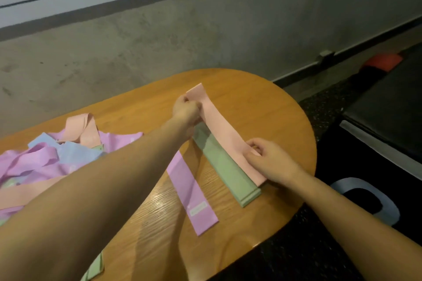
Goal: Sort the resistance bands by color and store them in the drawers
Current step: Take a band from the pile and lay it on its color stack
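Two bare forearms, no sleeves, left hand (186,110), right hand (270,159)

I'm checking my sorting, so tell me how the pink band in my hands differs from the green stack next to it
The pink band is a single strip, gripped by the left hand at its far end and the right hand near its close end. The green stack is several bands layered, lying untouched on the table. The pink one partly overlaps the green stack's right edge. Both are flat and run the same diagonal way.

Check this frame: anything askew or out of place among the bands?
Mostly orderly. One green band hangs over the table's near edge, away from the laid-out green stack, and could slip off.
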The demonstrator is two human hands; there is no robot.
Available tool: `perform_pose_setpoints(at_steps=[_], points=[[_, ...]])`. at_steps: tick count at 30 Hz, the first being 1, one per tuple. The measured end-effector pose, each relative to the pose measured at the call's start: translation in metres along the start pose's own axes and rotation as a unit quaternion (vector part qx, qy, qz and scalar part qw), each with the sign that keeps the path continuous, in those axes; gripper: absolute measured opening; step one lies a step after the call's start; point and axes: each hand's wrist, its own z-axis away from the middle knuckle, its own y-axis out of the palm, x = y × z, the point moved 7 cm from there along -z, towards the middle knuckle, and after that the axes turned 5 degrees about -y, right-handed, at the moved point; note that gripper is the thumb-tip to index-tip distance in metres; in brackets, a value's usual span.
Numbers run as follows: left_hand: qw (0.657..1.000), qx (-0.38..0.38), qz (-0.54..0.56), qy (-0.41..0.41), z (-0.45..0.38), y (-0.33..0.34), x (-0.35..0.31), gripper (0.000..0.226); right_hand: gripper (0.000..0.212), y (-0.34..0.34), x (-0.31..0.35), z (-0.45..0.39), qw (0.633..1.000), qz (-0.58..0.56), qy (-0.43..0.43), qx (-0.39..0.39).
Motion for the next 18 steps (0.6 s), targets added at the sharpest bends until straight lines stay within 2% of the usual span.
perform_pose_setpoints(at_steps=[4,7,10,14,18], points=[[0.987,-0.009,-0.146,0.065,-0.011,0.018,-0.007,0.029,0.038,-0.007,-0.018,-0.002,0.993,0.109,0.049,0.026],[0.962,0.020,-0.244,0.121,-0.015,0.032,-0.009,0.037,0.048,-0.010,-0.019,0.000,0.978,0.206,0.027,0.018],[0.936,0.030,-0.313,0.158,-0.017,0.040,-0.006,0.039,0.049,-0.012,-0.016,0.002,0.961,0.278,-0.004,0.003],[0.930,0.016,-0.322,0.177,-0.020,0.043,-0.007,0.039,0.046,-0.012,-0.014,0.005,0.949,0.313,-0.027,-0.001],[0.947,0.013,-0.275,0.166,-0.026,0.048,-0.010,0.041,0.041,-0.013,-0.020,0.007,0.949,0.313,-0.028,-0.011]])
